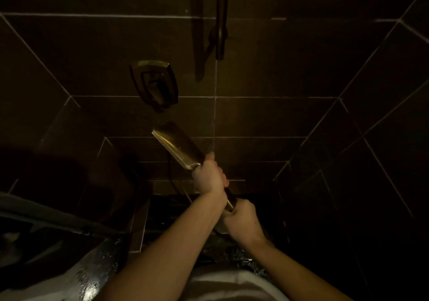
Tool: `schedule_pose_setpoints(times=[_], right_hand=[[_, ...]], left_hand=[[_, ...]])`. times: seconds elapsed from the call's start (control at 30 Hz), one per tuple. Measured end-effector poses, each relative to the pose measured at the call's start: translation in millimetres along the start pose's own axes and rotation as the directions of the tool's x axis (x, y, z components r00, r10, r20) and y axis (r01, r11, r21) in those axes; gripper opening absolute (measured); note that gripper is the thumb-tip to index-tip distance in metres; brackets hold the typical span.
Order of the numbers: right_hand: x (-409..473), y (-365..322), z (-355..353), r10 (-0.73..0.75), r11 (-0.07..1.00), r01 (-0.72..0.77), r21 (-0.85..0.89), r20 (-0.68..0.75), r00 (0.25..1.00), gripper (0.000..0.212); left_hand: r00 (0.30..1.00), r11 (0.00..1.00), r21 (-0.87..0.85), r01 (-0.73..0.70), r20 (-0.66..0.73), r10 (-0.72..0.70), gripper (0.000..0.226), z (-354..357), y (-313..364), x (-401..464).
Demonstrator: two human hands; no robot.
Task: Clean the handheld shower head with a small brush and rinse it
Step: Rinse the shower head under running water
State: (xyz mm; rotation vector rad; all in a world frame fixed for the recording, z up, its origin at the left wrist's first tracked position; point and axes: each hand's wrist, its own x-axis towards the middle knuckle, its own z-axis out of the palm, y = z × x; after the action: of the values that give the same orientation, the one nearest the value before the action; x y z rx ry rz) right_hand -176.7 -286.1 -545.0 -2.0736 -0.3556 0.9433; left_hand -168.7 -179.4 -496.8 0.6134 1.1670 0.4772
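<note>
Head view shows left hand (209, 175) and right hand (242, 221) both gripping the shower head (178, 147) handle below the wall valve (154, 83); no brush visible, scrubbing and rinsing apparently outstanding.

dark tiled walls (267, 73) | pale grout | dim light | wet floor (97, 277)

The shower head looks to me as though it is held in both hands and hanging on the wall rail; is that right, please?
Not quite: the head view shows the shower head off the wall rail, held out in front of the tiles. The rest stands: the left hand and right hand both grip its handle.
</note>
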Motion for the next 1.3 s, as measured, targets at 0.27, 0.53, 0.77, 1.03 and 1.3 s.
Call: schedule_pose_setpoints(times=[0.27, 0.53, 0.77, 1.03, 1.3], right_hand=[[-1.4, -27.4, -37.0, -0.047, 0.991, 0.010, 0.134, 0.276, 0.960, 0.029], [-6.8, -40.0, -45.0, -0.107, 0.937, -0.065, 0.343, 0.457, 0.883, 0.034], [0.7, -33.8, -38.5, -0.315, 0.948, 0.310, -0.073, -0.076, 0.946, 0.023], [4.2, -51.5, -75.2, -0.221, 0.908, -0.062, 0.415, 0.598, 0.771, 0.024], [6.9, -37.9, -74.4, -0.188, 0.916, -0.064, 0.395, 0.566, 0.802, 0.037]], left_hand=[[0.860, 0.994, -0.058, 0.091, 0.508, -0.048, 0.026, -16.0, 21.6, 6.9], [0.692, 0.995, -0.078, 0.069, 0.722, 0.009, 0.053, -10.2, 39.5, -7.2], [0.913, 0.985, -0.098, -0.141, 0.373, 0.168, 0.052, 13.1, 29.3, -27.4], [0.541, 0.995, -0.096, -0.020, 0.836, 0.091, 0.017, 6.3, 47.7, -11.5], [0.644, 1.000, 0.026, 0.007, 0.764, -0.025, 0.045, 11.6, 33.9, -7.6]])
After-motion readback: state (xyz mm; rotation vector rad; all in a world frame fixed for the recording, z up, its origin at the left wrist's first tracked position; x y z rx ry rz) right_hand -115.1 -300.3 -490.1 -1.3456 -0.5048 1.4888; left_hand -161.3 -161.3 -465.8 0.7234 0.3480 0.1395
